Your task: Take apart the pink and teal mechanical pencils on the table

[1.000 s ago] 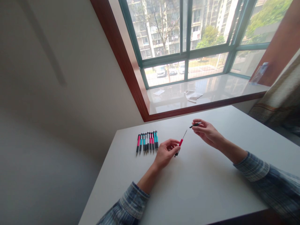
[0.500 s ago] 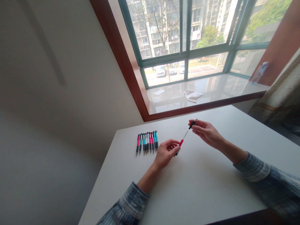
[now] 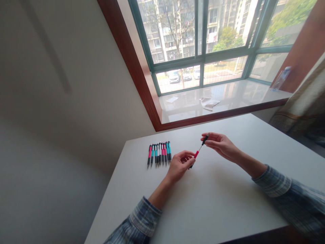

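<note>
Working at a white bench (image 3: 215, 203) spanning the lower frame, with a green-framed window (image 3: 202, 58) at upper right. Holding the right hand (image 3: 224, 146) and left hand (image 3: 180, 165) near each other, low and right of centre, beside a row of pens (image 3: 159, 154) lying just below centre. Grasping a red pen barrel (image 3: 196, 155) in the left; pinching a black grip (image 3: 206, 138) in the right, at the upper end of the barrel's thin jutting refill (image 3: 200, 148).

Roughly nine pens (image 3: 155, 154) are being carried, left, on one surface (image 3: 213, 200); one pink barrel (image 3: 196, 155) with one refill (image 3: 200, 148), and one black grip (image 3: 206, 138), are being held by two hands (image 3: 179, 165) (image 3: 223, 145).
</note>
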Demonstrator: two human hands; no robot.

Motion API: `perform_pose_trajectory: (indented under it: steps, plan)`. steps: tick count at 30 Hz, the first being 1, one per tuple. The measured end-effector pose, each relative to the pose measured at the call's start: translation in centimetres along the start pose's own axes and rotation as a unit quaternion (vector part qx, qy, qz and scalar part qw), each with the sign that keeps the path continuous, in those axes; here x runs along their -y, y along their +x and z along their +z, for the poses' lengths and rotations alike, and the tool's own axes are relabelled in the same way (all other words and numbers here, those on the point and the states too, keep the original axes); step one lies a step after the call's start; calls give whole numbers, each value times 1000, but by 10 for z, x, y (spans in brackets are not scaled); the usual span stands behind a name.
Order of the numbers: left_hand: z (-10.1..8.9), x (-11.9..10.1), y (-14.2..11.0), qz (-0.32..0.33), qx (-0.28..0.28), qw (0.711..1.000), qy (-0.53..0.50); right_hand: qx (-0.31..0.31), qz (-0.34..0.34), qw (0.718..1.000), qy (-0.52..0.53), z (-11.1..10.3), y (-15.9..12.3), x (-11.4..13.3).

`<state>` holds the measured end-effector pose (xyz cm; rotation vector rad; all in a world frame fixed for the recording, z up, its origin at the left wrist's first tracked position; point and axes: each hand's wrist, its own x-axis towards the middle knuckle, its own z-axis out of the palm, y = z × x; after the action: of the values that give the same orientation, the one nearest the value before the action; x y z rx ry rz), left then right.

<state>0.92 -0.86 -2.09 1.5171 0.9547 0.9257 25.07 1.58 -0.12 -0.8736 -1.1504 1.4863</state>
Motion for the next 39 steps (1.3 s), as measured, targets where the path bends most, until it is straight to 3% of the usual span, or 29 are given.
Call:
perform_pose_trajectory:
  steps: [13, 21, 29, 39]
  plan:
    - [2, -3, 1, 2, 5, 1000, -11, 103, -9, 994, -39, 6, -3, -5]
    - [2, -5, 1, 1, 5, 1000, 12, 81, -32, 979, -185, 6, -4, 0]
    - [2, -5, 1, -3, 4, 1000, 12, 79, -85, 969, -217, 3, -3, 3]
    - [2, -4, 2, -12, -4, 1000, 9, 82, -57, 973, -206, -1, -1, 0]
